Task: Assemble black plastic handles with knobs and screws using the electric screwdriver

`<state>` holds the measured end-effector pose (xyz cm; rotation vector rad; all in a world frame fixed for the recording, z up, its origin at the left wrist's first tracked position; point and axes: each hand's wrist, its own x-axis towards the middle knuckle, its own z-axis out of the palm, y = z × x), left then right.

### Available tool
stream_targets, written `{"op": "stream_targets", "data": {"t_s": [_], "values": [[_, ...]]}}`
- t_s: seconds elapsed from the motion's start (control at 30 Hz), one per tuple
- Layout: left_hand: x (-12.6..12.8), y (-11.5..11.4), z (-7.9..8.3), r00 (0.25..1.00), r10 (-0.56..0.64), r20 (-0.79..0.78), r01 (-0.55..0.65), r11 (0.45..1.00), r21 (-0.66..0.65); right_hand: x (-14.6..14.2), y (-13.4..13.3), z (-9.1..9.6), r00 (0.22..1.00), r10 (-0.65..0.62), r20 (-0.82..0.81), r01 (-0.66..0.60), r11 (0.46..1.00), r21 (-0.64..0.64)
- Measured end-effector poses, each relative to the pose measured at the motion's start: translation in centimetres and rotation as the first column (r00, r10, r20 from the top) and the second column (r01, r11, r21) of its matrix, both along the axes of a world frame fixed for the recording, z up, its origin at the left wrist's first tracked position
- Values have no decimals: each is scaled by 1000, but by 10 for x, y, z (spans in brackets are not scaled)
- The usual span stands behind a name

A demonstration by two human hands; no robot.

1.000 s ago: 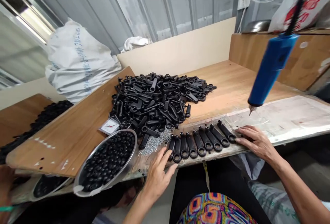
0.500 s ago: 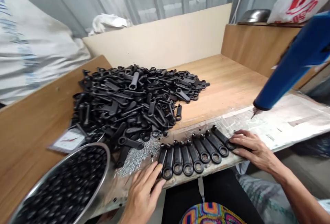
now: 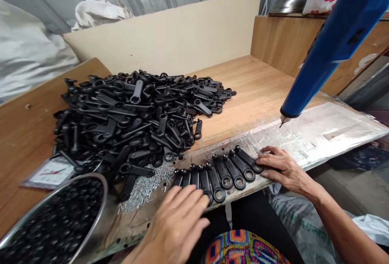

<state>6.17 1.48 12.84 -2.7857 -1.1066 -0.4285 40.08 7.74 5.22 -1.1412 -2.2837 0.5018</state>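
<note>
Several black plastic crank handles [image 3: 215, 181] lie side by side in a fanned row along the near table edge, ring ends towards me and knob ends away. My left hand [image 3: 182, 219] is spread flat over the left part of the row, hiding some ring ends. At the right end, the fingertips of my right hand [image 3: 284, 168] touch the last handle, thumb and fingers apart. A blue electric screwdriver [image 3: 319, 61] hangs tip down beyond my right hand. Loose silver screws [image 3: 150, 185] are heaped left of the row.
A large pile of black handles [image 3: 136, 122] covers the table's left side. A metal basin [image 3: 105, 187] of round black parts stands near left, beside a small printed card [image 3: 48, 172]. Behind rises a cream board [image 3: 182, 37]. A steel bowl [image 3: 288, 4] sits on the right ledge.
My left hand has moved from the row's left end over the nearby handles, its fingers now flatter. My right hand stays at the right end. The camera view has shifted.
</note>
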Motion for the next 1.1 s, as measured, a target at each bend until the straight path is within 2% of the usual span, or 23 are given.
{"op": "stream_targets", "data": {"t_s": [0.1, 0.17, 0.2, 0.23, 0.3, 0.37, 0.4, 0.47, 0.53, 0.67, 0.73, 0.8, 0.93, 1.03, 1.1], "values": [[47, 17, 6, 973, -229, 8, 227, 961, -158, 9, -1, 1, 992, -40, -120, 41, 999, 9], [74, 34, 2, 927, -372, -42, 355, 909, -217, 17, -5, 6, 960, -153, -235, 158, 987, 2], [86, 44, -2, 900, -433, -48, 414, 885, -215, 21, -9, 10, 922, -249, -297, 254, 967, -22], [96, 53, -8, 874, -483, -51, 464, 861, -206, 23, -13, 15, 860, -363, -359, 365, 929, -64], [112, 70, -22, 828, -559, -46, 543, 820, -182, 25, -20, 29, 667, -580, -467, 571, 801, -179], [123, 82, -35, 802, -596, -43, 583, 796, -162, 26, -23, 45, 465, -684, -562, 672, 686, -278], [126, 86, -41, 798, -601, -45, 589, 793, -156, 26, -21, 53, 402, -678, -615, 675, 674, -302], [129, 91, -49, 805, -591, -54, 579, 802, -149, 29, -11, 66, 350, -589, -729, 637, 720, -275], [127, 92, -52, 827, -556, -76, 543, 827, -145, 33, 7, 79, 357, -460, -813, 575, 794, -197], [121, 94, -53, 839, -529, -125, 509, 846, -160, 30, 44, 108, 461, -251, -851, 402, 914, -52], [119, 96, -53, 829, -546, -121, 520, 833, -188, 22, 56, 122, 519, -233, -822, 351, 935, -43], [118, 97, -52, 830, -551, -87, 521, 822, -229, 13, 64, 131, 562, -256, -787, 293, 951, -100], [119, 98, -52, 843, -538, 14, 511, 792, -333, -3, 77, 129, 582, -262, -770, 121, 964, -237], [119, 97, -52, 859, -509, 59, 494, 791, -360, -22, 85, 116, 594, -260, -761, 82, 961, -264], [120, 96, -51, 872, -485, 70, 476, 805, -353, -38, 88, 107, 584, -284, -761, 107, 956, -275]]}}
